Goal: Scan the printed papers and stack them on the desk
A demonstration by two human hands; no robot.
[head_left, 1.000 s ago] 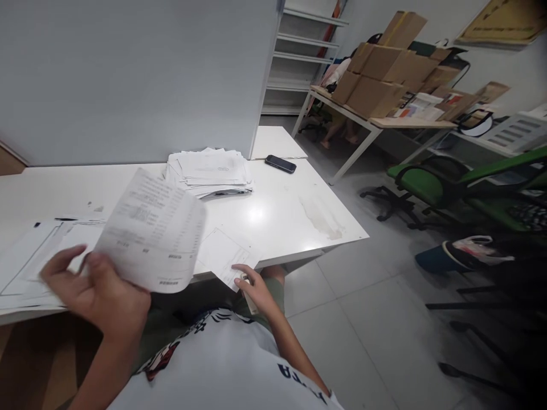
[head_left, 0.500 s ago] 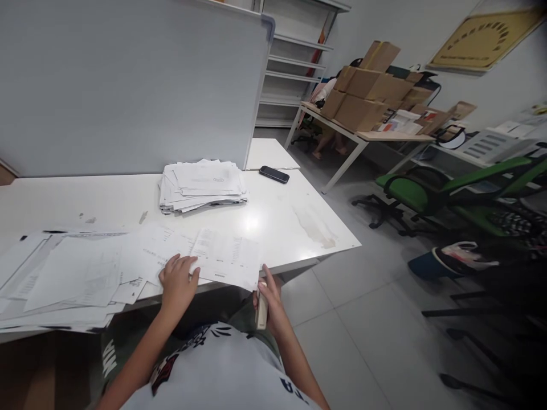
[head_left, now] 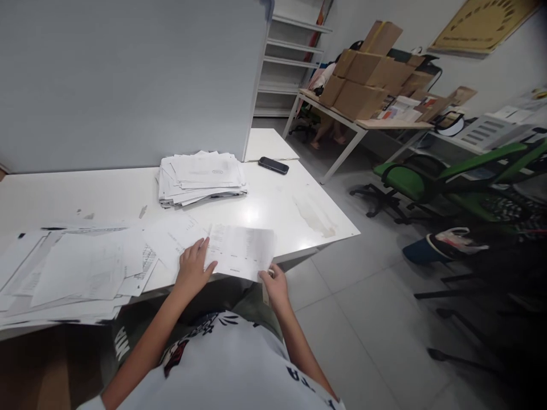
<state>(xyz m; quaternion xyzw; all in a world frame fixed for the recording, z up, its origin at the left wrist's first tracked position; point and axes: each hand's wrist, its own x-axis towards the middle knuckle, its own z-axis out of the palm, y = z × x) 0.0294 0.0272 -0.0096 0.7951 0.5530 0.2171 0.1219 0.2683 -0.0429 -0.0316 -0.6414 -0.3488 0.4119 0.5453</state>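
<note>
A printed sheet of paper (head_left: pixel 241 250) lies at the front edge of the white desk, its near right corner past the edge. My left hand (head_left: pixel 194 267) rests on the sheet's left side, fingers stretched out and thumb apart. My right hand (head_left: pixel 277 286) is closed at the sheet's right corner, wrapped round a narrow beige stapler (head_left: pixel 265 295) that is mostly hidden by the fingers. Whether its jaws are on the paper I cannot tell. Left of my left hand, loose printed sheets (head_left: pixel 81 267) lie spread in a messy pile.
Behind the sheet stands a thick stack of papers (head_left: pixel 205 176), with a black phone (head_left: pixel 273 165) to its right. A grey partition (head_left: pixel 128 85) rises at the desk's back. Cardboard boxes (head_left: pixel 361 97), a green chair (head_left: pixel 405 182) and a bin (head_left: pixel 427 249) are to the right; a person sits behind the boxes.
Both hands and the sheet have shifted right and slightly up. My right hand has turned and closed in on the sheet's corner, so less of the stapler shows. The view has tilted down slightly.
</note>
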